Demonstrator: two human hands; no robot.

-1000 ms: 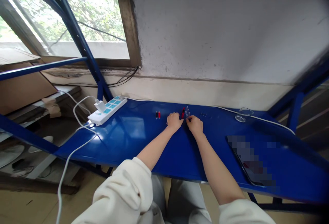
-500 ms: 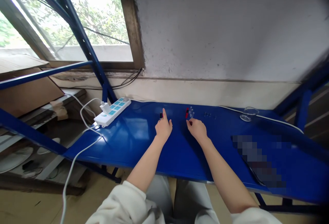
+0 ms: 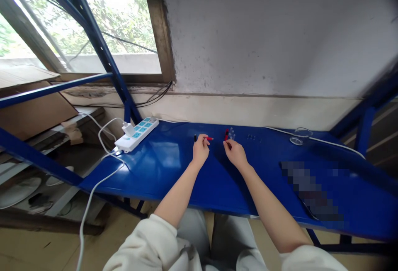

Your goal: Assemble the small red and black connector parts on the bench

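Observation:
My left hand (image 3: 201, 151) is closed, with a slim red pen-like piece (image 3: 210, 138) pinched at its fingers and pointing right. A small black cylinder (image 3: 195, 138) shows just left of those fingers. My right hand (image 3: 235, 151) is closed in a pinch at the near end of a small red and black group of pieces (image 3: 226, 133); whatever is between its fingertips is too small to make out. Right beside that group are several clear tube-like pieces (image 3: 231, 133). Farther right, several tiny clear bits (image 3: 251, 137) lie on the blue table (image 3: 217, 188).
A white power strip (image 3: 137, 135) with a plug and cable occupies the table's left end. Toward the right back rests a clear round item (image 3: 296, 141) near a white cable (image 3: 336, 145). A dark blurred flat object (image 3: 311, 192) lies at the right front. Blue frame posts (image 3: 102, 47) rise at the left.
My left hand has gone from a raised, pointing finger to a pinch, and the red pen-like piece now shows in it. My right hand has moved slightly forward toward the red pieces.

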